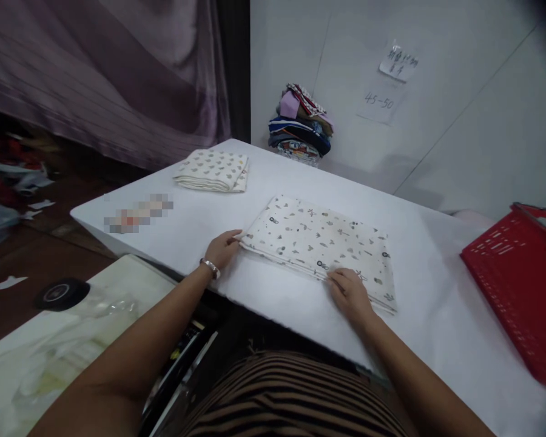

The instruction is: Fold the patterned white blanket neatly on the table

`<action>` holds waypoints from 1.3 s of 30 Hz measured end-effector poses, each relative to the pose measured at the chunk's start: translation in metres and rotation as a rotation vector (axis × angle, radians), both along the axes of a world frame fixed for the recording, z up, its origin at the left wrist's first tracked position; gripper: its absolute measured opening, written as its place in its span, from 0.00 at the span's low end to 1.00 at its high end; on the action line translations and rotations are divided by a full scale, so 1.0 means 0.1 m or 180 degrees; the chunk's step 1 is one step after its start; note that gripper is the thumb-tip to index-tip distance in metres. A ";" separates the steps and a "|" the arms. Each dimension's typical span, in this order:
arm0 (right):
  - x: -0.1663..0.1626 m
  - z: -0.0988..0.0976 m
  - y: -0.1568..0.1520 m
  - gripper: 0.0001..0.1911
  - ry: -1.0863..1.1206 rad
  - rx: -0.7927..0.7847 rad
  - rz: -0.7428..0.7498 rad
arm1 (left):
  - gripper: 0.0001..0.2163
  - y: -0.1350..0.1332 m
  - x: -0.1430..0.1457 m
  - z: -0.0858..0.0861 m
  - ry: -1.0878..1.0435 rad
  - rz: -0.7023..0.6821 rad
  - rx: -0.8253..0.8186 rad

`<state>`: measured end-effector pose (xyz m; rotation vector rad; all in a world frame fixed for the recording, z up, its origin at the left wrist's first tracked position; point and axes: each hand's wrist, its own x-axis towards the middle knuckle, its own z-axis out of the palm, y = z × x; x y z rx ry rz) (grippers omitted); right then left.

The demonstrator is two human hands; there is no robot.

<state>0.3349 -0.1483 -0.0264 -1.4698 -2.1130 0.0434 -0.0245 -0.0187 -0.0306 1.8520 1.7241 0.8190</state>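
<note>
A white cloth with small printed figures [318, 237] lies folded into a flat rectangle on the white table [200, 237]. At its near left corner, my left hand [222, 250] pinches the edge between thumb and fingers; a bracelet circles that wrist. Farther right along the same near edge, my right hand [349, 294] is closed on the layered fabric. Several layers show along this side. A second folded cloth [213, 170], white with small green and yellow prints, rests apart from my hands toward the table's far left.
A red plastic basket [519, 291] stands on the right. Folded clothes [300, 124] are stacked at the far edge by the wall. On the left are a lower white surface with clear plastic bags [68, 364] and a black round object [64, 294]. A blurred-out item [139, 212] lies on the table.
</note>
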 end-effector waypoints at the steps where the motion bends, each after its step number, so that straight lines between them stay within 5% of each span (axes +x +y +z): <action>1: -0.03 0.03 0.04 0.12 0.0055 0.0019 0.0074 | 0.19 0.01 0.03 0.03 0.0064 0.0178 -0.0101; 9: -0.54 0.09 0.36 0.19 -0.0237 -0.0079 0.0719 | 0.23 0.21 0.35 0.25 0.1216 0.0188 -0.0702; 16: -0.70 -0.07 0.29 0.23 -0.0351 -0.0399 0.0578 | 0.23 0.40 0.43 0.34 0.1406 0.0066 -0.1082; 23: -0.79 0.09 0.48 0.17 0.0303 -0.0489 0.0638 | 0.20 0.26 0.23 0.34 0.0460 0.0472 -0.0913; 30: -1.37 0.24 0.92 0.10 0.0150 -0.0644 0.1044 | 0.12 -0.12 0.16 0.17 -0.0863 0.0794 -0.0973; 39: -1.91 0.27 1.25 0.07 -0.0431 -0.0898 0.0650 | 0.06 -0.11 0.19 0.11 -0.1075 0.0766 -0.0790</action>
